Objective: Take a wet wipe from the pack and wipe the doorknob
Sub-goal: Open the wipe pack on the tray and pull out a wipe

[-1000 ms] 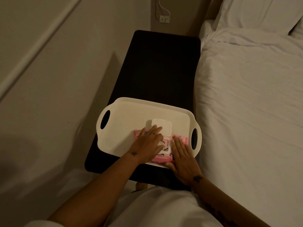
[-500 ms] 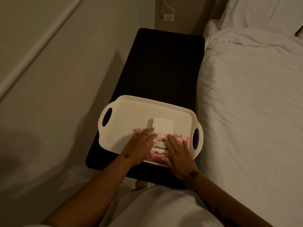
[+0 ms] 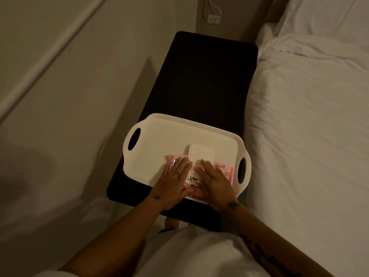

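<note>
1. At the left, the white tray [image 3: 151,148] sits on the near end of the dark desk [image 3: 209,80], with one handle hole toward the wall.
2. Your left hand [image 3: 173,180] lies flat on the left half of the pink pack [image 3: 221,168]. Its grip is apart, fingers straight, clamped on nothing.
3. The pack rests in the tray against its near rim, with its long axis running left to right across you. The white lid [image 3: 201,153] is flipped back, away from you. The opening should therefore lie mid-pack, just on your side of the lid, though your fingers hide most of it. No wipe shows free.
4. Your right hand [image 3: 214,179] lies flat on the right half, its grip likewise apart, with its fingertips at the base of the lid. It looks to be the hand nearer the opening. By my reading the pinch falls to it: curl those fingers in and draw the wipe up and toward you while the left hand pins the pack down.
5. To the right is the bed [image 3: 309,136]. The doorknob is not in view, so expect to turn away once a wipe is in hand.
</note>
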